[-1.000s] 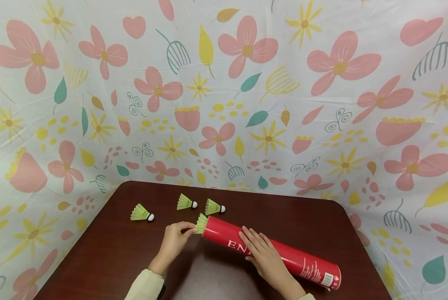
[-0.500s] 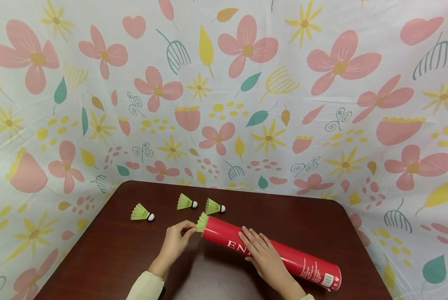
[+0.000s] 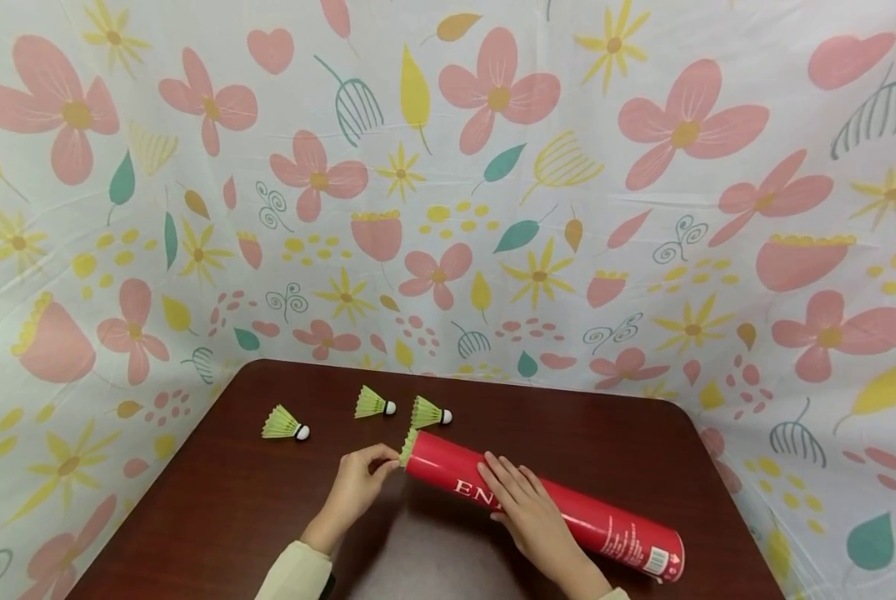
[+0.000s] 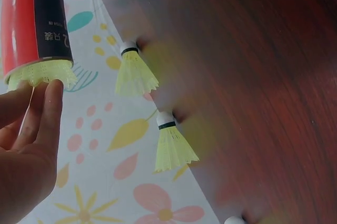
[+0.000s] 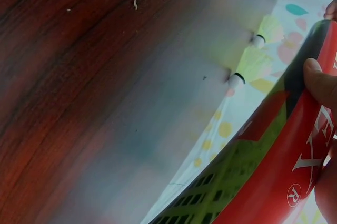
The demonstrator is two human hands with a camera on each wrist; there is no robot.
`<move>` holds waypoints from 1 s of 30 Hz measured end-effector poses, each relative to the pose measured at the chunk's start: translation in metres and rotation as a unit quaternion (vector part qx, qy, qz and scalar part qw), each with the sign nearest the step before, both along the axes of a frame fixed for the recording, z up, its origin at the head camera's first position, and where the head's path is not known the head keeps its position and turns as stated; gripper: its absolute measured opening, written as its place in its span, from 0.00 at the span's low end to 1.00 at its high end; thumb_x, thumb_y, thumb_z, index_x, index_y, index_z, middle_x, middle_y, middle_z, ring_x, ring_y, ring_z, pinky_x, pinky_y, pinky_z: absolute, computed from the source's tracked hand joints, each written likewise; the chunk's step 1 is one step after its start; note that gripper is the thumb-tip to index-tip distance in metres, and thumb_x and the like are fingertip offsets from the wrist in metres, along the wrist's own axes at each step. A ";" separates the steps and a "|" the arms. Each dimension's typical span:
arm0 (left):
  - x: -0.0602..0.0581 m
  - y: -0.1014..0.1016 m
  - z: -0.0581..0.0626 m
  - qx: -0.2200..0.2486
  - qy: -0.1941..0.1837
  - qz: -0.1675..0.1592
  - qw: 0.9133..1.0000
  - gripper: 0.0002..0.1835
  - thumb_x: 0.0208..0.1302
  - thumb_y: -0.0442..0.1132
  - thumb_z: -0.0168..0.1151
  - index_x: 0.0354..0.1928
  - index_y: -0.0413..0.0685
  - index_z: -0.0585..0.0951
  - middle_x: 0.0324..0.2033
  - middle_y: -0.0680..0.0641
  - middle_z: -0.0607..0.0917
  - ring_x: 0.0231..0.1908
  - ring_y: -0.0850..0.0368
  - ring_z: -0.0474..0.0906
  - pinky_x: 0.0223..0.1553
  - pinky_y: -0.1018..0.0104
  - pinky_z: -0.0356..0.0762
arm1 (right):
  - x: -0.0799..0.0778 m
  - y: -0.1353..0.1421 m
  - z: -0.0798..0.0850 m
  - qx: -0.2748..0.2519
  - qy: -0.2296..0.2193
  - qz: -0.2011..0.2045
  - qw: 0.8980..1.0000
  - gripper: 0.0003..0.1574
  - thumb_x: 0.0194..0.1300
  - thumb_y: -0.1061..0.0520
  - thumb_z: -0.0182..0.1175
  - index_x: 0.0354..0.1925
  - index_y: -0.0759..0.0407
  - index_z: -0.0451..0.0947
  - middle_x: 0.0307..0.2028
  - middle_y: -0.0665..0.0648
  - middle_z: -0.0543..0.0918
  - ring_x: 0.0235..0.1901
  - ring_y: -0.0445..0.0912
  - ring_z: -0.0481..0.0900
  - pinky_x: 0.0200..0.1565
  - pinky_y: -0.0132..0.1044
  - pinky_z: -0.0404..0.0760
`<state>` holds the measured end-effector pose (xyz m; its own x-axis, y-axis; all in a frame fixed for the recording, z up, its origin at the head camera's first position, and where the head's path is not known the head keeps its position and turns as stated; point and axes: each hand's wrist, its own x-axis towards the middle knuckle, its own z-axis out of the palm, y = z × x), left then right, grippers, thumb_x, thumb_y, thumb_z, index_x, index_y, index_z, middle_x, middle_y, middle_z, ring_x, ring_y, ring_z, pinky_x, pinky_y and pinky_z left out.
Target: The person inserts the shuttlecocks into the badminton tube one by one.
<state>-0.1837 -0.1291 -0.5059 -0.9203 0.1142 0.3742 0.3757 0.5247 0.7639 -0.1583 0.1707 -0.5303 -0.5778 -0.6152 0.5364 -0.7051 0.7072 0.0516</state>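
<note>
A red shuttlecock tube [image 3: 590, 517] with white lettering lies slantwise, its mouth facing left. The green-yellow skirt rim of a shuttlecock [image 3: 407, 448] sticks out a little from that mouth; the rest of it is hidden inside. My left hand [image 3: 353, 487] pinches the skirt's edge between thumb and fingers, and in the left wrist view the fingertips [image 4: 52, 88] touch the rim. Across the middle of the tube my right hand [image 3: 526, 512] holds it, fingers over the top and thumb on the near side.
Three loose shuttlecocks, one on the left [image 3: 286, 423], another in the middle [image 3: 374, 402] and the third just behind the tube's mouth [image 3: 431, 412], lie on the dark brown table [image 3: 215, 500]. A flower-printed cloth [image 3: 448, 208] hangs behind the table.
The shuttlecock has slid farther into the tube, so less of its skirt shows. My left hand has moved slightly right with it. My right hand and the tube stay almost still.
</note>
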 end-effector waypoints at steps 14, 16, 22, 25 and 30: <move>-0.004 0.003 -0.001 0.011 -0.003 -0.012 1.000 0.05 0.58 0.31 0.67 0.30 0.50 0.86 0.28 0.51 0.86 0.29 0.62 0.79 0.29 0.70 0.77 | 0.002 -0.005 -0.002 -0.015 0.001 0.009 1.000 0.47 0.57 0.51 0.67 0.71 0.58 0.61 0.69 0.59 0.65 0.65 0.55 0.67 0.62 0.48 0.61; -0.003 0.003 -0.002 0.009 -0.009 -0.012 1.000 0.04 0.58 0.31 0.68 0.29 0.50 0.86 0.28 0.50 0.87 0.29 0.62 0.79 0.29 0.70 0.77 | 0.003 -0.006 -0.003 -0.018 0.003 0.011 1.000 0.39 0.66 0.48 0.58 0.71 0.58 0.61 0.69 0.59 0.65 0.64 0.55 0.68 0.62 0.48 0.60; -0.003 0.003 -0.003 0.007 -0.013 -0.018 1.000 0.06 0.56 0.30 0.68 0.29 0.51 0.86 0.29 0.49 0.87 0.30 0.63 0.79 0.30 0.70 0.77 | 0.003 -0.008 -0.004 -0.021 0.019 0.006 1.000 0.41 0.76 0.38 0.23 0.69 0.59 0.63 0.67 0.60 0.67 0.63 0.54 0.69 0.60 0.48 0.62; -0.004 0.002 -0.004 0.003 -0.003 -0.021 1.000 0.06 0.55 0.29 0.69 0.30 0.49 0.86 0.29 0.49 0.87 0.31 0.62 0.80 0.31 0.69 0.77 | 0.003 -0.008 -0.004 -0.022 0.021 0.005 1.000 0.41 0.76 0.38 0.21 0.69 0.59 0.64 0.67 0.60 0.67 0.63 0.54 0.69 0.60 0.48 0.62; -0.005 -0.002 -0.007 -0.005 0.007 -0.029 1.000 0.06 0.52 0.29 0.71 0.30 0.48 0.87 0.30 0.52 0.87 0.32 0.59 0.82 0.33 0.68 0.79 | 0.001 -0.008 -0.004 -0.025 0.017 0.013 0.999 0.41 0.76 0.39 0.22 0.69 0.59 0.64 0.67 0.60 0.68 0.62 0.56 0.70 0.60 0.50 0.64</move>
<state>-0.1884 -0.1310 -0.5124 -0.9069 0.1704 0.3853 0.4158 0.5087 0.7539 -0.1570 0.1629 -0.5340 -0.5429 -0.6010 0.5866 -0.7211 0.6916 0.0411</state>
